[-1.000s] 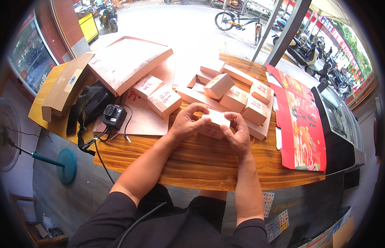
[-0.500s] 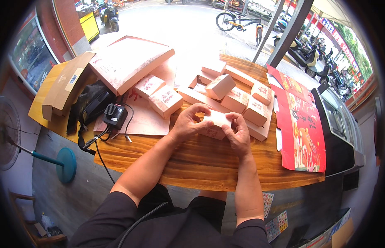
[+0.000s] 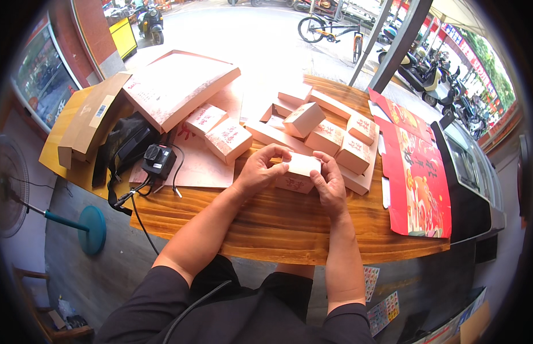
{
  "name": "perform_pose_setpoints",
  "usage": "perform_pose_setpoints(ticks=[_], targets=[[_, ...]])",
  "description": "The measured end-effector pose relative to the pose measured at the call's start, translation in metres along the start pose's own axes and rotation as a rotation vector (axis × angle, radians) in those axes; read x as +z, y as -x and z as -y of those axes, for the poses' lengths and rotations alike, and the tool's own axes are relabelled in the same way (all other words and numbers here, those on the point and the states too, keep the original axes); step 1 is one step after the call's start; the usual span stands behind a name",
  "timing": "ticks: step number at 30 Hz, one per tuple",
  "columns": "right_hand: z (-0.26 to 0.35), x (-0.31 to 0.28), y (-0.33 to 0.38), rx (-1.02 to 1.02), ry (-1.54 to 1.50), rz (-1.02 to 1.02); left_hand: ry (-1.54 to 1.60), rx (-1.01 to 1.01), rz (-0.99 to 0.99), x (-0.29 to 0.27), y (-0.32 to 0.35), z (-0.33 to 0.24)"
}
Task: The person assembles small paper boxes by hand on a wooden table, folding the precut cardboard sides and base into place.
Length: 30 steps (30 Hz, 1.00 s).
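Note:
A small pale pink cardboard box [image 3: 301, 172] with red lettering on its near side is gripped from both sides near the middle of the wooden table [image 3: 278, 229]. My left hand [image 3: 264, 170] pinches its left end with thumb and fingers. At the right end, my right hand [image 3: 330, 184] holds it with the thumb along the top corner. Just beyond my hands lies a shallow pink tray box [image 3: 266, 133] with several small boxes in it. One small box [image 3: 304, 120] rests tilted on top of the others. Two more small boxes [image 3: 229, 140] stand to the left.
A large pink lid [image 3: 180, 86] leans at the far left beside a brown carton [image 3: 94, 114]. A black device [image 3: 158, 161] with cables sits near the left edge. Flattened red printed card [image 3: 421, 178] covers the right side, next to a glass display case [image 3: 469, 166].
My thumbs have shifted slightly outward over the box, so more of its top shows. The box stays in about the same place.

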State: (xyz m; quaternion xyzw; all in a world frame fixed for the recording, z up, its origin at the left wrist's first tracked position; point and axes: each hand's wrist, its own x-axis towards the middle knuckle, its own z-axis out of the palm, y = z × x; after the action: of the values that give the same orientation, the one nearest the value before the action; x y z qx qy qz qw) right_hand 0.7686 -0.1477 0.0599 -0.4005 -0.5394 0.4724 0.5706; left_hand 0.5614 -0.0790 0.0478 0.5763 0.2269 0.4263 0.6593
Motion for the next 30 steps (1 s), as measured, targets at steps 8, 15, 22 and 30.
perform_pose_setpoints(ticks=[8, 15, 22, 30], targets=[[0.007, -0.002, 0.001, 0.051, 0.07, 0.037, -0.231, 0.296, -0.055, 0.004, -0.004, 0.005], [0.006, -0.006, 0.0, 0.083, 0.091, 0.043, -0.396, 0.291, -0.061, 0.004, -0.001, 0.003], [0.002, -0.004, -0.002, 0.101, 0.181, 0.105, 0.074, 0.193, -0.159, 0.003, -0.002, -0.004], [0.0, -0.003, -0.003, 0.008, -0.16, -0.074, 0.18, 0.103, -0.075, 0.002, -0.002, -0.008]])
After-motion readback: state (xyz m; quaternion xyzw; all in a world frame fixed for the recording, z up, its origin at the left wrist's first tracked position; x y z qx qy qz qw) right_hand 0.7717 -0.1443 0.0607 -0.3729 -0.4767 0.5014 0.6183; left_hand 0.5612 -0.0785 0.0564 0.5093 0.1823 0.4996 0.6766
